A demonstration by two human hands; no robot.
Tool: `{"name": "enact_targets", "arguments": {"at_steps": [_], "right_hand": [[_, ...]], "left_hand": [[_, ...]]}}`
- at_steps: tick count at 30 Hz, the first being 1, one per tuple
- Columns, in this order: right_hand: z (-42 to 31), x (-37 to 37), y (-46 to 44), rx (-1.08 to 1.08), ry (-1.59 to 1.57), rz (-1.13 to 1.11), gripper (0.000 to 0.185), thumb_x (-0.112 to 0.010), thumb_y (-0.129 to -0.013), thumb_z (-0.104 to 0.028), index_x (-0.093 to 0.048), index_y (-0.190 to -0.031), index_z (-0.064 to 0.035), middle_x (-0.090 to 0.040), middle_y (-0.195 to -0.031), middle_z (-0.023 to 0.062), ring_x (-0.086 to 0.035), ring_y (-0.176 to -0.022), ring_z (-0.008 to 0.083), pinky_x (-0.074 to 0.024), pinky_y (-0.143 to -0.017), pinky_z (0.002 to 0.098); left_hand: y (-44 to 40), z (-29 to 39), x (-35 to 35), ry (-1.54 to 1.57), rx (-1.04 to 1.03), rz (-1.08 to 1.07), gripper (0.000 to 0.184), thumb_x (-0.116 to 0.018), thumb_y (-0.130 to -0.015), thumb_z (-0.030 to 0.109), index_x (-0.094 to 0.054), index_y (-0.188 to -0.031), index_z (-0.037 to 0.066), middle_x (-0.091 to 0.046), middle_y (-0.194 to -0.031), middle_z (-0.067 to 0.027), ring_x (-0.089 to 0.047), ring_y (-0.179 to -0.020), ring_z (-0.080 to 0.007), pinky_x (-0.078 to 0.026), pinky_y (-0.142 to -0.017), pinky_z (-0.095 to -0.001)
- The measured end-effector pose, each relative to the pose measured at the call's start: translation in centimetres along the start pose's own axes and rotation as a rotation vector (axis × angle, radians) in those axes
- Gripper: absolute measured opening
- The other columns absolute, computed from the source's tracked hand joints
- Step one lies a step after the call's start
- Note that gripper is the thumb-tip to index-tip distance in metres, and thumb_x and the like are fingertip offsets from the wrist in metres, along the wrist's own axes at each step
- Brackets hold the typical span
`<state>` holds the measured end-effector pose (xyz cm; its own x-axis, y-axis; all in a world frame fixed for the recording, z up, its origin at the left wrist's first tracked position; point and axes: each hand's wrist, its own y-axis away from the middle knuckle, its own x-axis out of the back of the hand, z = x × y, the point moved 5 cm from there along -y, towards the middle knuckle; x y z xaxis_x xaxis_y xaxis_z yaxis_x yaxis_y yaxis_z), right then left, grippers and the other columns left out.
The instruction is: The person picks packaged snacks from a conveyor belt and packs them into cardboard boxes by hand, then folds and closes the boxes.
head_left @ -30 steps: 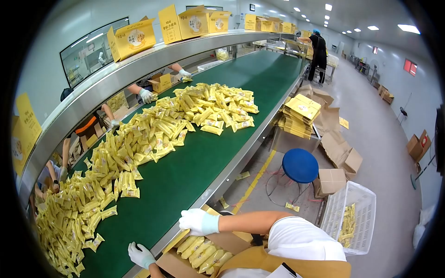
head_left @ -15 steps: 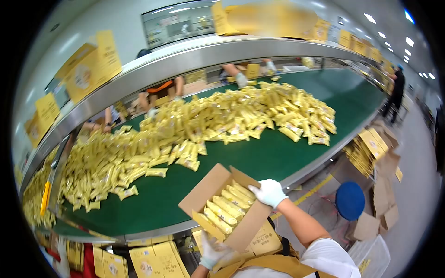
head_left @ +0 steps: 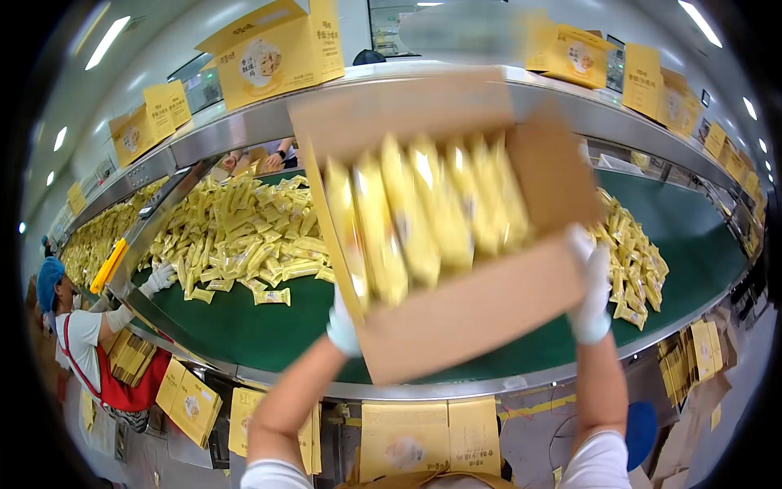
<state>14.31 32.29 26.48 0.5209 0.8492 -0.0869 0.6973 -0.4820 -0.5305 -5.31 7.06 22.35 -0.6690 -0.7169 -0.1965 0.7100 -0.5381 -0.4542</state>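
Note:
An open cardboard box [head_left: 472, 322] is raised in front of me above the belt, its flaps spread and slightly blurred. A row of long yellow wrapped packets [head_left: 415, 212] stands side by side in it. My left hand [head_left: 342, 322], in a white glove, grips the box's lower left side; the box hides part of its fingers. At the right side, my right hand [head_left: 593, 281], also gloved, is closed on the cardboard. Behind the box, loose yellow packets [head_left: 244, 232] lie heaped on the green conveyor belt [head_left: 285, 346].
A metal shelf [head_left: 244, 126] carrying yellow cartons [head_left: 269, 57] runs over the belt. Folded cartons [head_left: 428, 436] lie below me. A co-worker in a red apron [head_left: 138, 383] reaches onto the belt at left. A blue stool [head_left: 642, 436] stands lower right.
The box has gone up, closer to my face. My left hand moved from beneath it to its left side. My view swung left, and a co-worker now shows there.

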Motion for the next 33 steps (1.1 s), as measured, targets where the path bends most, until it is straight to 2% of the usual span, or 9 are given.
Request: {"name": "enact_targets", "arguments": {"at_steps": [7,10,12,14,20,21,27,28,33], "right_hand": [[-8.4,-3.9,-22.0,0.627,0.096,-0.020,0.057,-0.049,-0.106,-0.034,-0.040,-0.151,-0.0015,-0.052,-0.146,0.0150,-0.052,-0.132,0.0292,-0.0393,-0.112,0.0396],[-4.9,-4.2,-29.5,0.461,0.243,-0.047,0.072,-0.048,-0.102,-0.053,-0.023,-0.162,-0.0196,-0.042,-0.157,0.0167,-0.040,-0.144,0.0345,-0.0260,-0.121,0.0343],[-2.6,-4.1,-30.9,0.704,0.976,0.274,0.063,-0.051,-0.101,-0.042,-0.043,-0.150,-0.0016,-0.058,-0.140,0.0222,-0.062,-0.120,0.0326,-0.0472,-0.102,0.0391],[-1.2,-5.3,-29.1,0.636,1.045,0.319,0.054,-0.052,-0.100,-0.041,-0.059,-0.135,-0.0013,-0.065,-0.126,0.0230,-0.064,-0.107,0.0390,-0.0485,-0.095,0.0428],[-2.2,-5.8,-26.0,0.861,1.288,0.037,0.036,-0.059,-0.096,-0.033,-0.066,-0.108,0.0004,-0.064,-0.114,0.0224,-0.059,-0.105,0.0434,-0.0477,-0.091,0.0474],[-2.8,-5.8,-24.7,0.767,1.259,-0.012,0.040,-0.059,-0.097,-0.029,-0.062,-0.125,-0.0004,-0.062,-0.124,0.0231,-0.059,-0.113,0.0403,-0.0468,-0.098,0.0448],[7.1,-0.7,-2.6,-0.133,0.863,-0.683,0.041,-0.065,-0.097,-0.028,-0.063,-0.128,-0.0020,-0.066,-0.126,0.0185,-0.064,-0.115,0.0312,-0.0484,-0.104,0.0397],[9.5,1.1,2.4,-0.086,0.645,-0.769,0.034,-0.066,-0.097,-0.028,-0.070,-0.117,-0.0005,-0.071,-0.117,0.0166,-0.068,-0.107,0.0284,-0.0523,-0.098,0.0386],[17.8,10.5,23.0,-0.668,0.400,-0.065,0.026,-0.062,-0.099,-0.017,-0.071,-0.113,0.0037,-0.075,-0.103,0.0111,-0.069,-0.095,0.0152,-0.0543,-0.088,0.0281]], "left_hand": [[-21.9,12.5,-2.5,-0.104,-0.355,0.036,0.061,-0.072,-0.093,0.031,-0.040,-0.139,0.006,-0.066,-0.112,-0.0094,-0.066,-0.101,-0.0192,-0.053,-0.090,-0.0386],[-27.6,12.0,-0.9,-0.549,-0.202,0.095,0.076,-0.062,-0.095,0.054,-0.041,-0.147,0.003,-0.045,-0.150,-0.0165,-0.060,-0.121,-0.0272,-0.057,-0.090,-0.0388],[-28.7,11.2,-0.7,-0.737,-0.229,0.191,0.037,-0.057,-0.102,0.029,-0.059,-0.124,0.000,-0.073,-0.090,-0.0136,-0.070,-0.062,-0.0188,-0.052,-0.053,-0.0340],[-29.3,9.8,0.2,-0.773,-0.262,0.264,0.035,-0.055,-0.102,0.031,-0.063,-0.115,0.000,-0.073,-0.082,-0.0141,-0.070,-0.058,-0.0227,-0.053,-0.056,-0.0365],[-26.1,7.7,-1.6,-1.066,-0.394,0.545,0.043,-0.054,-0.101,0.031,-0.057,-0.128,-0.002,-0.072,-0.102,-0.0214,-0.073,-0.077,-0.0248,-0.057,-0.072,-0.0393],[-29.1,3.7,1.2,-1.513,-0.786,0.485,0.084,-0.059,-0.095,0.054,-0.030,-0.154,0.003,-0.032,-0.160,-0.0231,-0.057,-0.126,-0.0362,-0.051,-0.100,-0.0469],[2.4,-9.2,0.3,-1.125,-0.041,-1.286,0.060,-0.063,-0.096,0.035,-0.049,-0.145,0.004,-0.047,-0.151,-0.0190,-0.047,-0.139,-0.0327,-0.038,-0.116,-0.0398],[7.3,-10.1,1.4,-0.900,0.494,-1.440,0.055,-0.062,-0.097,0.038,-0.054,-0.142,0.006,-0.056,-0.144,-0.0176,-0.055,-0.131,-0.0321,-0.041,-0.113,-0.0371],[22.5,-13.2,7.8,-0.484,0.701,-0.563,0.034,-0.062,-0.098,0.018,-0.066,-0.128,0.003,-0.071,-0.120,-0.0179,-0.069,-0.108,-0.0254,-0.053,-0.096,-0.0318]]}}
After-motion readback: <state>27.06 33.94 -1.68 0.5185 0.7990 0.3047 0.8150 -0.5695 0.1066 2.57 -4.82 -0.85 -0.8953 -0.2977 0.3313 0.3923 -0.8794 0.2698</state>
